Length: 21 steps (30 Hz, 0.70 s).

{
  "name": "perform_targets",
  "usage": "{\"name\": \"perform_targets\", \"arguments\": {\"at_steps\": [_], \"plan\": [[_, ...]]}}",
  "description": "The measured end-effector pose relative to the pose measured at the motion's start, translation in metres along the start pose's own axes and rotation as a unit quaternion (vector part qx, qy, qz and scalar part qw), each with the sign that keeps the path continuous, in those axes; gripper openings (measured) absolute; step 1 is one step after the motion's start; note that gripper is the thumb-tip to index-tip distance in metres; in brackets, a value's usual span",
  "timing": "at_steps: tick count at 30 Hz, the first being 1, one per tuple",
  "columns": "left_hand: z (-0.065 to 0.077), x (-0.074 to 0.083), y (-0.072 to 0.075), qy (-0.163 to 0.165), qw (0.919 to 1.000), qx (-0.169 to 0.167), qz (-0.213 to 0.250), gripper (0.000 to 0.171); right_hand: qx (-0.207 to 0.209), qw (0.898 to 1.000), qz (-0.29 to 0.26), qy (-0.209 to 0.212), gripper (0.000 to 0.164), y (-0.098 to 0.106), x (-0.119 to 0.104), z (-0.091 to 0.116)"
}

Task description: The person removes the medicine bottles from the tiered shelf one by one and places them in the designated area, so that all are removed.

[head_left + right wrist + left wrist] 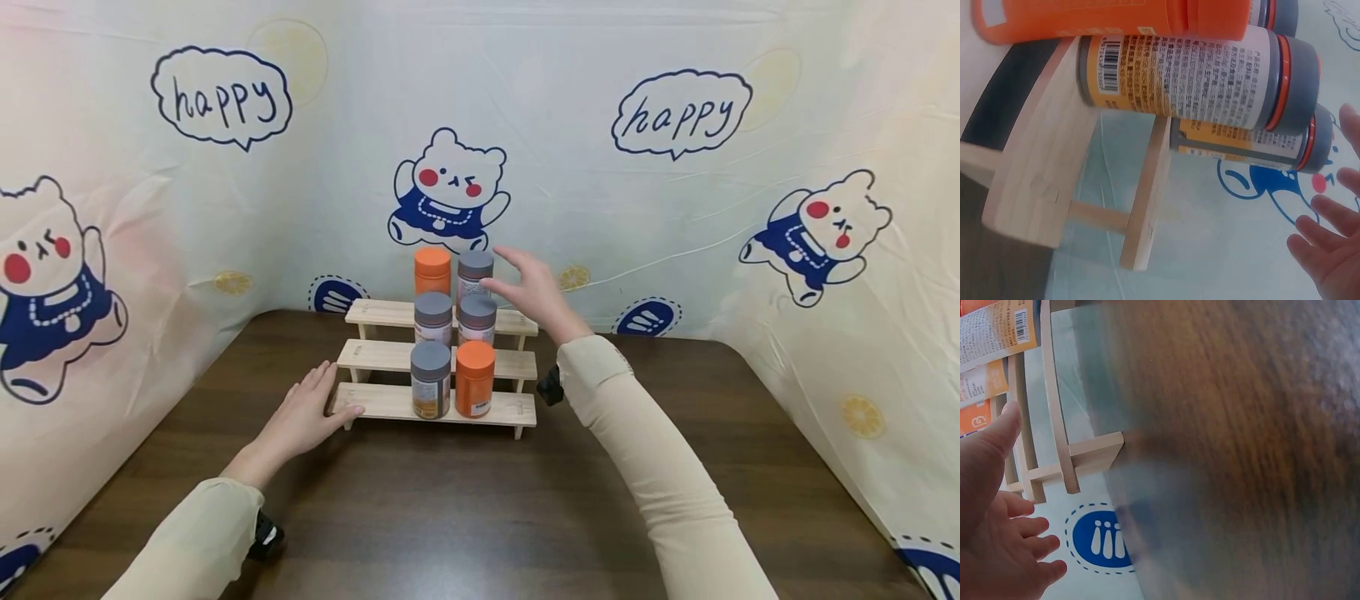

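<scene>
A three-step wooden rack (375, 357) stands on the table and carries several capped jars in two columns. On the top step are an orange jar (432, 271) and a grey-capped jar (476, 267). Two grey-capped jars fill the middle step; the bottom step bears a grey-capped jar (431, 382) and an orange jar (475, 381). My left hand (303, 410) is at the rack's left end, thumb over the bottom step, fingers spread. My right hand (534, 287) reaches beside the top grey-capped jar with fingers extended; in the right wrist view its fingers (1329, 225) are apart from the jars.
The dark wooden table (450, 517) extends in front of the rack and to both sides. Behind it hangs a pale cloth (555, 83) printed with bears and the word happy, which also encloses the left and right sides.
</scene>
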<state>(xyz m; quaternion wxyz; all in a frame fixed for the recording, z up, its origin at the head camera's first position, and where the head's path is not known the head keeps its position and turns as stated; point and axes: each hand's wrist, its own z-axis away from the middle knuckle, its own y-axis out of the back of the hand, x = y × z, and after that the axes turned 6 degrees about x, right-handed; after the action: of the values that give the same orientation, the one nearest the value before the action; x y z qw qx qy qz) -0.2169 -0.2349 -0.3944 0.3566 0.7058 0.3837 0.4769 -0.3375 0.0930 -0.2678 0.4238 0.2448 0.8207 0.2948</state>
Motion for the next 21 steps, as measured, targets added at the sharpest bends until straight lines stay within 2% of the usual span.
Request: {"name": "perform_targets", "arguments": {"at_steps": [6, 15, 21], "plan": [[0.001, -0.002, -0.002, -0.001, 1.0000, 0.009, 0.003, 0.085, 0.001, 1.000, -0.018, -0.010, 0.062, -0.008, -0.003, -0.006], [0.001, -0.006, -0.010, 0.005, 1.0000, -0.003, 0.006, 0.083, -0.002, 0.999, -0.026, -0.032, 0.061, -0.015, -0.001, -0.011], [0.001, -0.008, -0.013, 0.010, 0.9998, -0.017, 0.008, 0.077, 0.000, 0.998, -0.053, -0.037, 0.057, -0.016, -0.001, -0.013]]}}
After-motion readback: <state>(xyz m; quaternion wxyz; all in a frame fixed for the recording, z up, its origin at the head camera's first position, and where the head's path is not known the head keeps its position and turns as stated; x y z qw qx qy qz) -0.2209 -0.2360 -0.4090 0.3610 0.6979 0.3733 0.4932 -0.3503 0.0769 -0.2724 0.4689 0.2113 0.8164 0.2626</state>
